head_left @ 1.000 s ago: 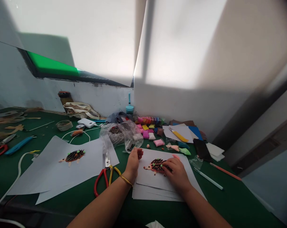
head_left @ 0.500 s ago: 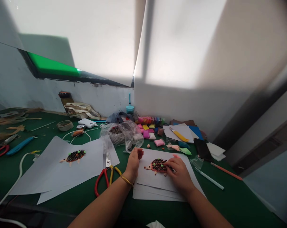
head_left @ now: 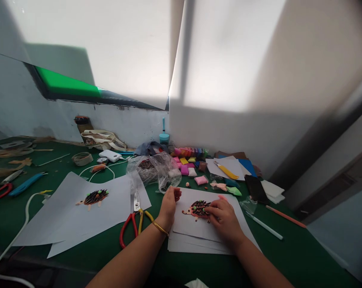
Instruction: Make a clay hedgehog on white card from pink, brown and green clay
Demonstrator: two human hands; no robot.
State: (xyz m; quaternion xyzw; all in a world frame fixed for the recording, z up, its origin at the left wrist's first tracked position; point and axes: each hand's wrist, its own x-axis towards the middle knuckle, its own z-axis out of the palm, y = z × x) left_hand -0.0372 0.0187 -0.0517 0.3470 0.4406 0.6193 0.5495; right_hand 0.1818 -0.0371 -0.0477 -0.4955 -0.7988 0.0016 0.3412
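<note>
A hedgehog figure (head_left: 195, 210) lies on the white paper stack (head_left: 193, 242), with an orange-pink face and body, dark spiky back pieces and small green balls. My right hand (head_left: 225, 220) bends over its rear half, thumb and index finger pinched together at a green clay ball (head_left: 203, 210) on the spines. This hand hides the hedgehog's back end. My left hand (head_left: 168, 208), with a gold bangle at the wrist, rests on its side along the paper's left edge. Its fingers are loosely curled, and nothing shows in them.
To the left, a similar hedgehog (head_left: 95, 198) lies on white sheets (head_left: 64, 224). Red-and-yellow-handled pliers (head_left: 136, 218) sit beside my left forearm. Clay packets (head_left: 201, 180), a plastic bag (head_left: 151, 170) and a yellow cutter (head_left: 227, 171) lie behind. A white pen (head_left: 265, 226) is at right.
My right hand's fingertips have shifted slightly left, onto the green ball that showed beside them before. My left hand has stayed in place.
</note>
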